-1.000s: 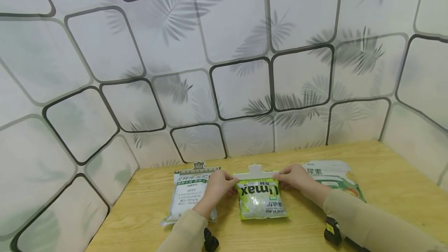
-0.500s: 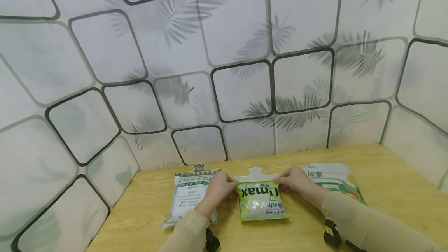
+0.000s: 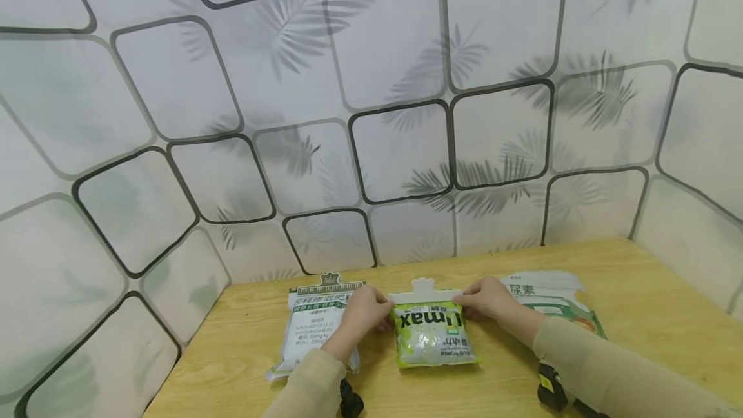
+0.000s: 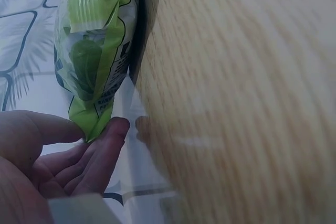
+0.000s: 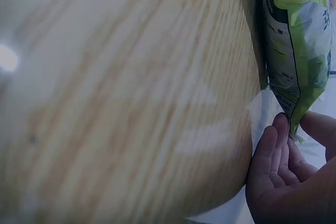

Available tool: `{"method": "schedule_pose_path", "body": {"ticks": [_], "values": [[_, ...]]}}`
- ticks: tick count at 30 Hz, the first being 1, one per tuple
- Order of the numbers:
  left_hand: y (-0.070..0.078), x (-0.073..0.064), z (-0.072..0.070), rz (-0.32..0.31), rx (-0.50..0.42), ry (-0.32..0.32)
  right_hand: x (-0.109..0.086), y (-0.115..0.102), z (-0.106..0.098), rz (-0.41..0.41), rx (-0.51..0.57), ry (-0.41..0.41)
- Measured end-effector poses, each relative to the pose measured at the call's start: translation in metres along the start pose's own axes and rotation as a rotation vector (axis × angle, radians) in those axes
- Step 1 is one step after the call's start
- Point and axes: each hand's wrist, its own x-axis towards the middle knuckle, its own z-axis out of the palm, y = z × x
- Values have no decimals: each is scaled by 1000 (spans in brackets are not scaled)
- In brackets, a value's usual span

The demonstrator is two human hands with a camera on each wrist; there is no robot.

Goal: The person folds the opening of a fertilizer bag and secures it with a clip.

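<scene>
A small lime-green and white plastic packet marked "Umax" (image 3: pixel 432 337) lies on the wooden table, its lettering upside down. A white strip with a crown-shaped tab (image 3: pixel 424 289) runs along its far edge. My left hand (image 3: pixel 364 311) pinches the far left corner; in the left wrist view, thumb and fingers of this hand (image 4: pixel 58 161) close on the packet's green tip (image 4: pixel 92 124). At the far right corner my right hand (image 3: pixel 492 298) does the same, and the right wrist view has the hand's (image 5: pixel 294 177) thumb and fingers on the packet's (image 5: pixel 302 51) corner.
Left of the packet lies a white bag with green print (image 3: pixel 307 334), a dark crown-topped strip (image 3: pixel 331 286) at its far edge. A white and green bag (image 3: pixel 557 295) lies to the right, partly behind my right arm. A patterned wall (image 3: pixel 406 147) borders the table (image 3: pixel 638 315).
The whole view has shifted down very slightly since a second ago. Both hands keep their pinch on the packet's corners, and the bags stay in place.
</scene>
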Motion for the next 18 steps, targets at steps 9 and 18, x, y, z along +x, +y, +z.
{"method": "schedule_pose_path", "body": {"ticks": [9, 18], "values": [[3, 1, -2, -8, -15, -18, 1, -3, -2, 28, -5, -4], [2, 2, -5, -10, -28, -51, 0, -3, -2, 32, -24, -12]]}}
